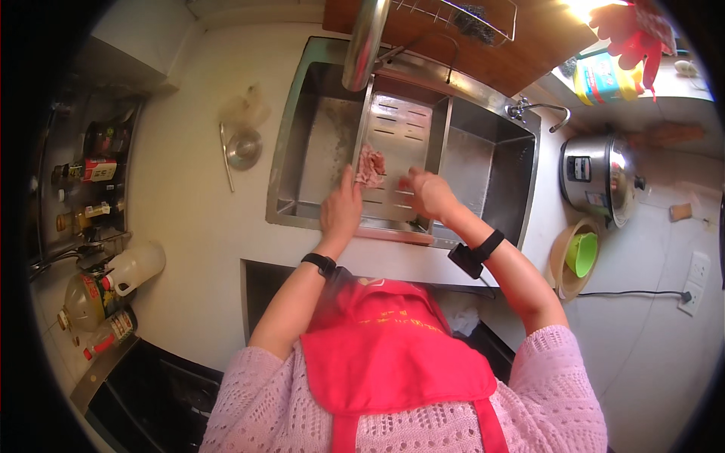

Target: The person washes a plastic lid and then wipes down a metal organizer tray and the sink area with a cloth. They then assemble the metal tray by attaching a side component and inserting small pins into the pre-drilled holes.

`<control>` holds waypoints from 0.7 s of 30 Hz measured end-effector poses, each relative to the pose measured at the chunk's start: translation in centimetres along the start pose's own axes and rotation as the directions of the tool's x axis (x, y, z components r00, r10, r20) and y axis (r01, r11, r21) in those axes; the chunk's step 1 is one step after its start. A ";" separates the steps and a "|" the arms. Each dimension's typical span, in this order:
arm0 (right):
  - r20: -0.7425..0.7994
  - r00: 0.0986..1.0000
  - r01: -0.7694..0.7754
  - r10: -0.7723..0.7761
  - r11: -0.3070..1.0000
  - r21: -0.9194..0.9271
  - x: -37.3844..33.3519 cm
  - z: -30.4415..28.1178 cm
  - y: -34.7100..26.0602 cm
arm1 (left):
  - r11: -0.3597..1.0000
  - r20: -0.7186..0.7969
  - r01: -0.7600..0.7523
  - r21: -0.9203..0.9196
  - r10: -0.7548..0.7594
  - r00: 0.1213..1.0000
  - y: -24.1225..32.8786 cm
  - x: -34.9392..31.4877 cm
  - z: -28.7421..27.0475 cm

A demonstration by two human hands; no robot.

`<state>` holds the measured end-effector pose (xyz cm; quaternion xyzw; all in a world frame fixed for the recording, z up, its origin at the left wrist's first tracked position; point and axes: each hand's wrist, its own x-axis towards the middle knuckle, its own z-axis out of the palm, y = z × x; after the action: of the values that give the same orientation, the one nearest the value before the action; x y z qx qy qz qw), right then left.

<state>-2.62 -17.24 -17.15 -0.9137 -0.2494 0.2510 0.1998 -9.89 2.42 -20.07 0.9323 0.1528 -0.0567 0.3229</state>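
Observation:
A crumpled piece of raw pink meat (pixel 370 166) is at the left side of a slotted steel drain tray (pixel 408 113), which lies across the sink (pixel 317 143). My left hand (pixel 342 205) is closed at the meat's lower left edge, with its fingertips against it. To the right, over the tray, my right hand (pixel 430 194) has its fingers curled together and slightly blurred. A small reddish bit shows at those fingertips, too smeared to name. Both hands are above the front part of the tray.
A faucet spout (pixel 367 45) reaches over the sink from the back; a smaller tap (pixel 521 109) stands at its right corner. A rice cooker (pixel 596 177) and nested bowls (pixel 580 257) sit at right. Left on the counter are a small metal bowl (pixel 244 148), a jug (pixel 140 268) and bottles.

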 end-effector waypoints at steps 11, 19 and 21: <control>0.340 0.934 0.302 -0.107 0.743 -0.597 -0.7 2.8 1.4 | 0.998 -0.069 -0.062 0.003 0.062 0.996 0.0 0.2 0.5; -0.048 0.992 -0.109 0.117 0.984 0.138 -3.4 -6.5 1.4 | 1.000 -0.002 -0.007 -0.017 0.007 1.000 0.2 0.4 0.0; -0.090 0.979 -0.172 0.185 0.975 0.138 -5.3 -8.2 2.3 | 1.000 0.038 0.011 -0.008 -0.010 0.999 0.1 0.5 -0.3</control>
<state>-1.20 -24.00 -9.89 -0.9292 -0.1387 0.2362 0.2479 -9.34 2.61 -19.90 0.9290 0.1518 -0.0753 0.3291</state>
